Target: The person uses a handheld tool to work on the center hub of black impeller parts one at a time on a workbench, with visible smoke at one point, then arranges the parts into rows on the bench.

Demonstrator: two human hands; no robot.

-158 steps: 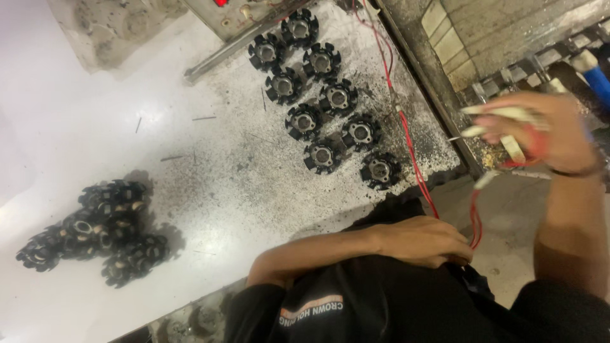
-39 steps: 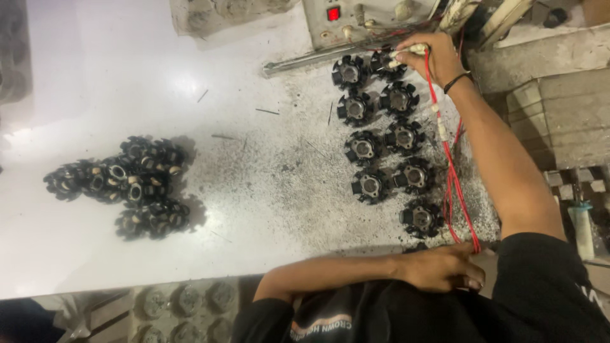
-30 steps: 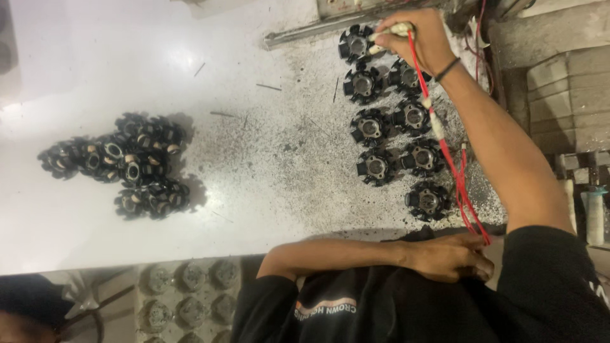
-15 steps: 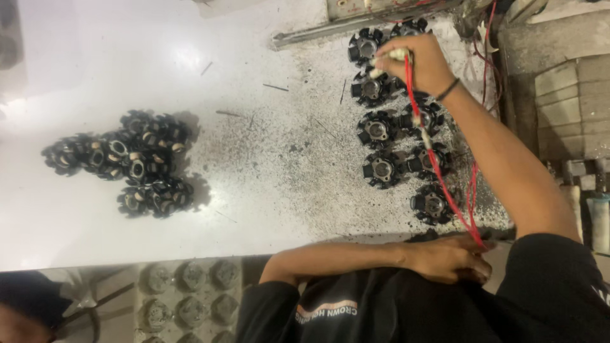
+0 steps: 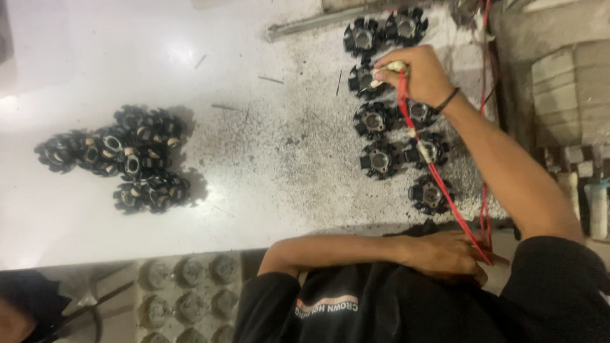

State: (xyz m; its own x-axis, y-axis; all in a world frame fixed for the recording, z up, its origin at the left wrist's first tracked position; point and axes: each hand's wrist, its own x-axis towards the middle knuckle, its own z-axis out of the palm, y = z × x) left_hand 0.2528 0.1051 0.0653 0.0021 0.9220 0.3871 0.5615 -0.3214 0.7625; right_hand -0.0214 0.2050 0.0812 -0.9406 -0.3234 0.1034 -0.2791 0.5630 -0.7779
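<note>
Our right grip (image 5: 416, 73) pinches a probe (image 5: 389, 68) against a black part (image 5: 363, 79); our left grip (image 5: 448, 254) clasps red wires (image 5: 438, 178) by the speckled white surface (image 5: 254, 190).

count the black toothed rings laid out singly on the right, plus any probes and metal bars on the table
black toothed rings, laid out singly: 8
red-wired probe, in the right hand: 1
metal bar: 1
total: 10

cardboard boxes (image 5: 572, 95) | stacked, brown, right of table | moulded grey tray (image 5: 184, 295) | below table
</note>
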